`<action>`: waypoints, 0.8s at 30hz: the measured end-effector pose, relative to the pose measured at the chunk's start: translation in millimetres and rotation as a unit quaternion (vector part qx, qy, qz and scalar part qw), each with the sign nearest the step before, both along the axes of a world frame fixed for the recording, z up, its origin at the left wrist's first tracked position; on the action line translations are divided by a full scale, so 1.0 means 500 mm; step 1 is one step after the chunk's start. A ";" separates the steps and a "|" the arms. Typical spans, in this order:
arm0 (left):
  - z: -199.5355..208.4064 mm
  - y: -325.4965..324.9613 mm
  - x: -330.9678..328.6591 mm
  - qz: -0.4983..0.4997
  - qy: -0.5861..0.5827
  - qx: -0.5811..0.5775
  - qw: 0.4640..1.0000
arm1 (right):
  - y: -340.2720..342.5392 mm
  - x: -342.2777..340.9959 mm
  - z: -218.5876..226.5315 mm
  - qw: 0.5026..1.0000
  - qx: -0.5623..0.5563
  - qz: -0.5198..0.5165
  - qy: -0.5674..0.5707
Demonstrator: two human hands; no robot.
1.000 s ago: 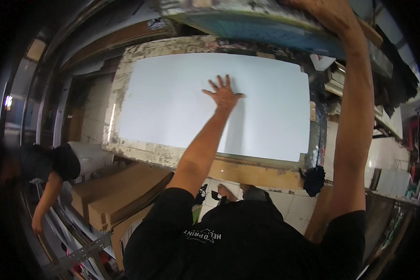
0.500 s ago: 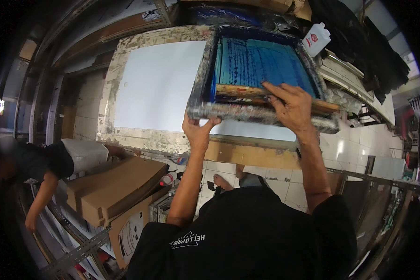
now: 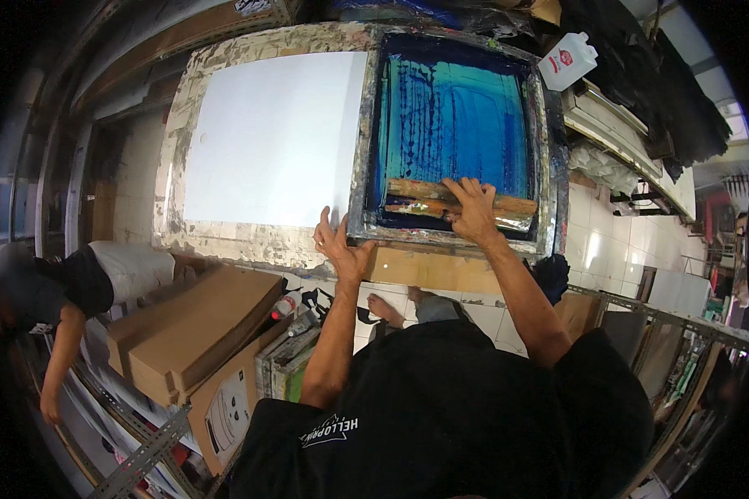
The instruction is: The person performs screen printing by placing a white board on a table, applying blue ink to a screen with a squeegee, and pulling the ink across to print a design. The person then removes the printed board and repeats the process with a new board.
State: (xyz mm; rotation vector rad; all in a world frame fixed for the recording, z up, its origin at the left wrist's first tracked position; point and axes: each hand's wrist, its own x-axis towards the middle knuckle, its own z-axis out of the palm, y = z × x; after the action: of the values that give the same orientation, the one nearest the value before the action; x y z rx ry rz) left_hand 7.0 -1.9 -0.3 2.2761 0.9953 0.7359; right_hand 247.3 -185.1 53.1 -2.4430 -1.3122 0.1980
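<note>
A screen printing frame [image 3: 364, 150] lies flat on a paint-stained board [image 3: 175, 158], its mesh [image 3: 466, 116] smeared with blue and turquoise ink. Inside it, near the front edge, rests a wood-handled squeegee [image 3: 512, 204]. My right hand [image 3: 474, 214] is closed over the middle of that handle. Beside the frame's front left corner is my left hand [image 3: 343, 247], fingers spread, thumb near the frame's front edge. Left of the frame, a large white sheet [image 3: 266, 141] lies on the board; its right part goes out of sight by the frame.
A white jug [image 3: 567, 61] stands by the frame's far right corner. Brown cardboard boxes [image 3: 195, 324] are stacked at lower left, near a bottle [image 3: 286, 304]. Another person's arm [image 3: 65, 362] shows at far left. Metal racks [image 3: 666, 320] stand at the right.
The screen frame has come down from a tilted, raised position to lie flat. My left hand has loosened from its corner and spread its fingers. My right hand still grips the squeegee.
</note>
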 end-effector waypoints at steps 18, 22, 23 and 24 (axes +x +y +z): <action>0.016 -0.001 0.000 0.003 -0.019 -0.070 0.997 | 0.226 0.379 -0.038 0.987 0.085 -0.010 -0.133; 0.015 0.001 0.000 -0.007 -0.027 -0.060 0.998 | 0.276 0.482 -0.053 0.979 0.095 -0.014 -0.177; 0.015 0.000 -0.002 -0.006 -0.022 -0.060 0.998 | 0.292 0.503 -0.055 0.977 0.094 -0.013 -0.192; 0.013 -0.001 -0.005 -0.005 -0.017 -0.059 0.998 | 0.304 0.522 -0.056 0.976 0.093 -0.014 -0.197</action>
State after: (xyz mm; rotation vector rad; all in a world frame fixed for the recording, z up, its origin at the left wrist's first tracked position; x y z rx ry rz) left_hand 4.6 -2.5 6.3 2.1575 0.9843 0.6913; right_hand 508.1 -33.2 25.0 -2.4123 -1.3756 -0.4204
